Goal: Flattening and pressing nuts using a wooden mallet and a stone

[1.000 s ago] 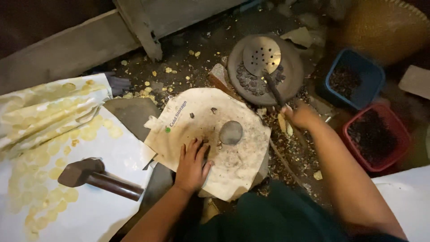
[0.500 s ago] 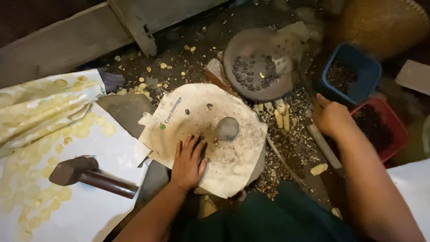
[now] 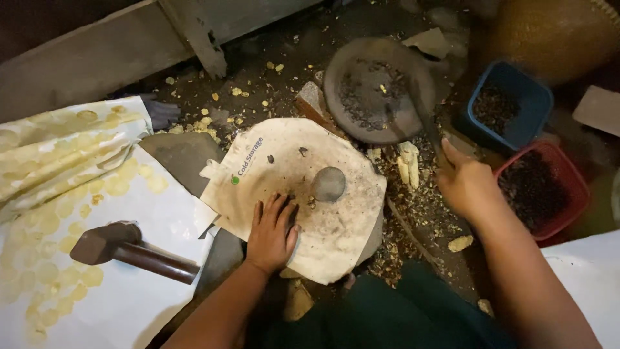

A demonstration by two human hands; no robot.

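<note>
Fingers of left hand (image 3: 271, 234) spread flat on cloth (image 3: 303, 194). Right hand (image 3: 466, 186) closed round blurred handle (image 3: 423, 119), far right. Probably mid-scoop; next needs steady aim.

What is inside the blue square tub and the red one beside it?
The blue tub holds a shallow layer of dark, crumbly bits; the red tub is fuller with the same dark stuff. Their bottoms are covered, and the bits are too small to identify.

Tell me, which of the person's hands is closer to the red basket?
Right. The right hand is just left of the red basket, nearly touching; the left hand lies far off on the stained cloth.
</note>
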